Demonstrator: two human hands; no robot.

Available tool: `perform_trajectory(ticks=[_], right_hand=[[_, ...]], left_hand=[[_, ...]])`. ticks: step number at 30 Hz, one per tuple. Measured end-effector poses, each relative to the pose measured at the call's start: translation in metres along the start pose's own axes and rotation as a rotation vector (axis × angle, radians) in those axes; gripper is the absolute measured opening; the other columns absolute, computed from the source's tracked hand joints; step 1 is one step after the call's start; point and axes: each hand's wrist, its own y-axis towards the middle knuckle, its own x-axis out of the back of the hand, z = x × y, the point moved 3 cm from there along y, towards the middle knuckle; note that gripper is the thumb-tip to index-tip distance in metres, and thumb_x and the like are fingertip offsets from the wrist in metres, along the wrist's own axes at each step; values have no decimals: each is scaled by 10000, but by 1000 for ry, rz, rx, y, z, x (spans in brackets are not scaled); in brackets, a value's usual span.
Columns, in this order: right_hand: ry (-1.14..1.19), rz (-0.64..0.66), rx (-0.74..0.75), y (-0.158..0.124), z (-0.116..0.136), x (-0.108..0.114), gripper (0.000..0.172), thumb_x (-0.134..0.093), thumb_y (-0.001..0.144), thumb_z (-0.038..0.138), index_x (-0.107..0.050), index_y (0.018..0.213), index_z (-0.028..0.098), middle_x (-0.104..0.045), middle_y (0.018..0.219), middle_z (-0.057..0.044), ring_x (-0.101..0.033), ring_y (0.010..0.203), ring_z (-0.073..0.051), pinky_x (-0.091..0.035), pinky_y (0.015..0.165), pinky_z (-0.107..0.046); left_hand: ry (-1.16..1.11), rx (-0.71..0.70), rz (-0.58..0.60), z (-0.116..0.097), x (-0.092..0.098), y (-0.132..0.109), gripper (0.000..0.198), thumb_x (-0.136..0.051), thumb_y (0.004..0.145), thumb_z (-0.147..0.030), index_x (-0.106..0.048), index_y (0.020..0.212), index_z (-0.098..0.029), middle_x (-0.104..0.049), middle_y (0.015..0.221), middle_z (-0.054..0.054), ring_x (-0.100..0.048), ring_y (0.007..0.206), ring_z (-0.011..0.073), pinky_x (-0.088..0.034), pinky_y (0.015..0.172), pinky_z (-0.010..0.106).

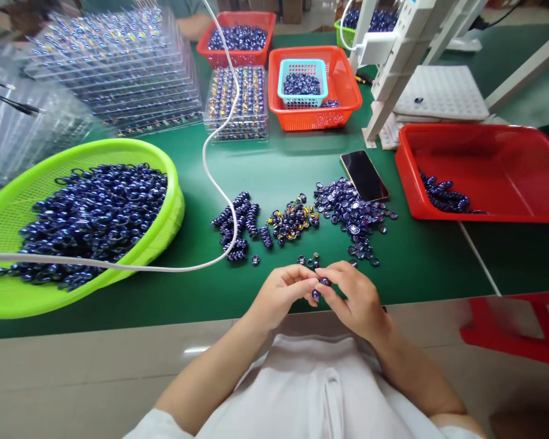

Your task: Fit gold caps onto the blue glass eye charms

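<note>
My left hand (282,294) and my right hand (353,299) meet at the near edge of the green table (412,256), fingertips pinched together on small dark blue glass pieces (321,286). Just beyond them lie a few loose pieces (312,261). Farther out sit three heaps: stacked dark blue rings (238,224), pieces with yellow and orange bits (293,219), and flat purple-blue glass stones (353,210).
A lime green basket (9,299) of dark blue rings sits left, crossed by a white cable (210,177). A black phone (364,175) lies by a red tray (498,152). Clear plastic trays (119,67), orange baskets (343,91) and a white frame (393,61) stand behind.
</note>
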Motion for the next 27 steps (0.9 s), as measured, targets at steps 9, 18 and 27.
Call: perform_trajectory(ticks=[9,18,27], right_hand=[[-27,108,38,-5,-5,-1,115,-528,949,146,-579,1051,163,-680,849,-88,-644,755,-193,-532,656,-305],[-92,72,160,-9,2,-8,95,-476,950,173,-570,965,166,-640,697,-50,-601,604,-180,-470,560,-293],[-10,52,185,-6,3,-17,97,-477,950,177,-573,961,172,-622,672,-40,-575,572,-165,-449,540,-283]], left_hand=[[173,-149,8,-5,-6,-6,578,-835,709,-213,-619,1245,-203,-628,1133,91,-649,919,181,-579,745,286],[482,-285,72,-9,-12,-9,324,-752,788,-217,-715,1098,-133,-700,1041,117,-673,927,217,-566,830,318],[484,-301,7,-10,-3,-13,259,-776,750,-206,-749,996,-128,-723,928,103,-670,835,204,-568,769,307]])
